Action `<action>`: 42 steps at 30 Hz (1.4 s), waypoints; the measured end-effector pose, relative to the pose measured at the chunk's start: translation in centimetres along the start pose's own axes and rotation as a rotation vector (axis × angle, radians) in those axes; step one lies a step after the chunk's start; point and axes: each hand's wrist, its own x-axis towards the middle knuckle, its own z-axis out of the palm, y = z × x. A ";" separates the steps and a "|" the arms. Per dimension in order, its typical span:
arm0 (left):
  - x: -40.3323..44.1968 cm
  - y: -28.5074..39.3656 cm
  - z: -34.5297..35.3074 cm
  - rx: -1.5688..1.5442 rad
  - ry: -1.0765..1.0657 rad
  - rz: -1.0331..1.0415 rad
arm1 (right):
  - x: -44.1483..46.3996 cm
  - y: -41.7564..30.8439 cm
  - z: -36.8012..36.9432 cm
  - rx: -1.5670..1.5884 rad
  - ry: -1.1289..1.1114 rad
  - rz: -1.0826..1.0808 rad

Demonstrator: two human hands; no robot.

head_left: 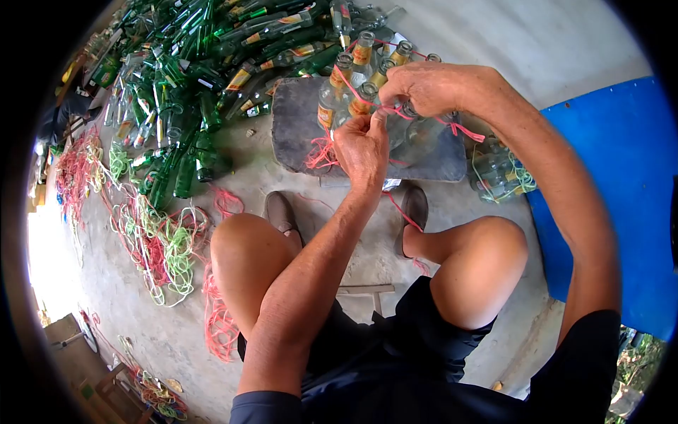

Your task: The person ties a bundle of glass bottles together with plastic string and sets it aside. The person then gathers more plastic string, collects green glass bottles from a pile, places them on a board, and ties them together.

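Observation:
Several clear glass bottles (325,104) with orange labels stand upright, bunched together on a dark low board (295,119) in front of me. A pink plastic string (347,79) runs around their necks, and its loose end (460,131) sticks out to the right. My left hand (362,146) is closed, thumb and fingers pinching the string at the near side of the bunch. Just beyond it and to the right, my right hand (424,88) is closed on the string too, knuckles up over the bottle tops. My right hand and forearm hide part of the bunch.
A large heap of green bottles (191,78) lies at the far left. Tangles of green and red string (166,247) and pink string (220,318) lie on the floor. Right of the board sits another bottle bundle (498,173), beside a blue panel (607,191).

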 end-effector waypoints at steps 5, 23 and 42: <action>-0.4 0.4 0.0 -0.053 -0.021 0.033 | -0.3 0.9 0.5 -0.332 0.155 -0.137; -0.9 1.7 -0.1 -0.162 -0.146 0.108 | -1.8 6.1 -2.6 0.092 0.069 0.126; -0.7 1.8 0.1 -0.211 -0.201 0.049 | -2.3 7.2 -0.4 0.194 0.171 0.231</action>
